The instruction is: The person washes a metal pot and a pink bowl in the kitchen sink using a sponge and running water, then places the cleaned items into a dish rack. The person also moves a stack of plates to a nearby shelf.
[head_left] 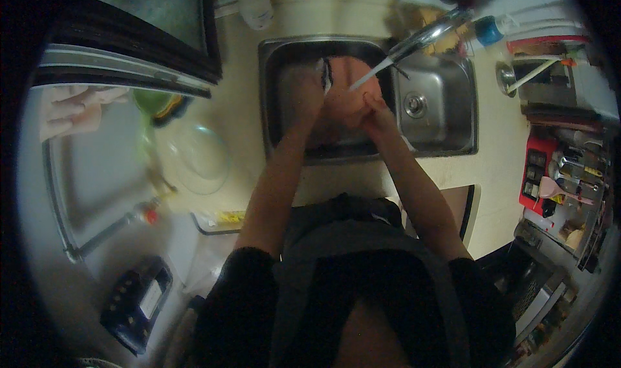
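Over the larger basin of a steel double sink (266, 101), my right hand (377, 118) grips the lower right edge of a rounded salmon-pink item (359, 69). It may be a plate or a board; blur hides its exact kind. My left hand (313, 94) is blurred at the item's left side. Beside its fingers shows a narrow black-and-white thing (327, 74), too unclear to name. A chrome faucet (427, 33) reaches in from the upper right, and its water stream (368, 77) runs onto the pink item.
To the right lies the smaller basin (436, 86) with a drain strainer (415, 104). A clear round lid or bowl (204, 159) rests on the left counter. Behind the sink stands a pump bottle (256, 9). A dark-framed window (145, 33) juts in at upper left. Utensils (567, 188) crowd the far right.
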Motion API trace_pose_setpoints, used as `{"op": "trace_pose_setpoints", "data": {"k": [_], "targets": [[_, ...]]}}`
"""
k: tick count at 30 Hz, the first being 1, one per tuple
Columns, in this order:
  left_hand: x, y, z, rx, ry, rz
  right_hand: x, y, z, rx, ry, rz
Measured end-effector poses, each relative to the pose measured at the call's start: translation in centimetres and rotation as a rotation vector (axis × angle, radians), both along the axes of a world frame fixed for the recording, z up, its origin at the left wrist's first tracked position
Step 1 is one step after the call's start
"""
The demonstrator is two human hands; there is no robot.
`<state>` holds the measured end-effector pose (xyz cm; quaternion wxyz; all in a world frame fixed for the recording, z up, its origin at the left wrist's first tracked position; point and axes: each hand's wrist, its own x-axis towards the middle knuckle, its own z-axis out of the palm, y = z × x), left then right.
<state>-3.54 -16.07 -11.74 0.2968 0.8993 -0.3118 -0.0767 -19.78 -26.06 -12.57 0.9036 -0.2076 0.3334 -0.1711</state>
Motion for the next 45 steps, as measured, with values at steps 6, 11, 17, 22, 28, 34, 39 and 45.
{"op": "trace_pose_setpoints", "data": {"k": [6,11,17,22,28,34,39,45], "targets": [[-3.7,-2.1,9.8,0.136,0.135,-0.253,-0.5,0.7,-0.6,-0.08,-0.008,0.126],[-4.7,1.3,0.5,-0.256,0.014,-0.467,-0.3,-0.4,3.7,0.049,-0.083,0.094],[-4.1,3.5,0.8,-0.157,-0.167,-0.585,-0.4,-3.1,-1.1,-0.186,0.245,0.114],[-4.0,3.5,1.0,0.011,0.379,0.027,0.6,-2.2,2.8,-0.388,0.255,0.065],[-3.4,2.6,-2.6,-0.378,1.054,0.258,-3.2,-2.7,-0.1,-0.596,0.4,0.062],[-4.6,1.9,-3.4,-0.624,1.284,0.142,-4.1,-0.7,1.2,-0.288,0.112,0.06],[-5.0,2.0,-4.6,-0.754,1.398,0.203,-4.5,-0.1,2.9,-0.278,0.096,0.061],[-1.6,2.7,-6.3,-0.54,1.375,0.496,-4.9,-0.1,4.8,-0.138,0.196,0.01]]}}
